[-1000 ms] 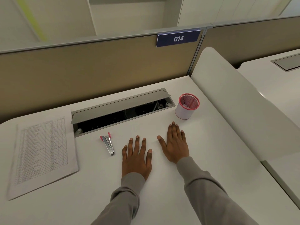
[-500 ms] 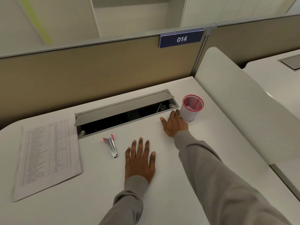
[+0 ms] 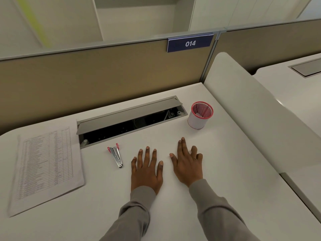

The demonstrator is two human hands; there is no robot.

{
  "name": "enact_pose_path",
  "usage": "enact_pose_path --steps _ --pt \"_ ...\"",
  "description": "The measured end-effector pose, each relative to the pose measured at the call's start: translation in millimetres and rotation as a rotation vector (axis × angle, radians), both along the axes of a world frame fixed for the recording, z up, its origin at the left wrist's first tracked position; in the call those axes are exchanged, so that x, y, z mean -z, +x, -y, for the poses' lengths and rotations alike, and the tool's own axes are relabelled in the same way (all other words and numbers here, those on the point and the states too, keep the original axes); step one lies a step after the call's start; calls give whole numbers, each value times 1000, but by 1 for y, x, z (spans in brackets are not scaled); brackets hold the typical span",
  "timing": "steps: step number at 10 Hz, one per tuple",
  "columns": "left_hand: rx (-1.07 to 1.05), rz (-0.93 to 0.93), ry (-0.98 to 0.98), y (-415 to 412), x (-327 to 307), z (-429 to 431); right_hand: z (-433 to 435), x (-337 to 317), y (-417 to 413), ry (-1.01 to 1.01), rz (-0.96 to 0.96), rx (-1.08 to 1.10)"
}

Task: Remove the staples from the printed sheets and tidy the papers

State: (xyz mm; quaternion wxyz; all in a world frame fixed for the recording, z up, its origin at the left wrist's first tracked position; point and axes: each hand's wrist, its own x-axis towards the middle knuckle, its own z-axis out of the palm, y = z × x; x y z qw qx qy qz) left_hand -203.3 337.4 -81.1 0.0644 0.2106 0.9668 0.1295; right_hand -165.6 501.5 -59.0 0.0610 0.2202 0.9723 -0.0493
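At 9 o'clock on the desk (image 3: 225,171): printed sheets (image 3: 46,169), one flat stack, face up, with a ruled table on the top page. The stack is skewed a bit against the desk edge. I can't resolve any staple at this resolution.

Staple remover (image 3: 116,156) lies flat on the desk between the sheets and my left hand (image 3: 146,173). It's at roughly 10 o'clock from that hand, near it but not touching. Its red grip end points to 12 and its metal tip to 6.

Left hand: palm down on the desk, fingers straight and spread, gripping nothing.

Right hand (image 3: 187,166): at 3 o'clock of the left, close but with a clear gap. It's also palm down, with thumb, index and middle fingers straight and the outer two bent slightly. I see nothing held in it. Both arms are in grey sleeves (image 3: 139,211).

Cup (image 3: 199,115): white body with a red mesh rim, upright, at 1 o'clock from the right hand and well apart from it. There's something pale inside, but I can't tell what.

Cable hatch (image 3: 128,117): at 12 o'clock of the staple remover, lid propped open, dark inside.

Behind it at 12 is a beige partition (image 3: 86,75) with a blue plate (image 3: 190,43) reading 014. A white side panel (image 3: 243,110) borders the desk at 3 o'clock.
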Motion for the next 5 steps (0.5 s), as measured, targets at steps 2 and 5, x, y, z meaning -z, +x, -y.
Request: enact_pose_path --steps 2,5 --pt "7 10 -7 1 -4 0 -1 -7 16 -63 -36 88" --pt "8 -7 -23 3 -4 0 -10 -27 18 -245 -321 199"
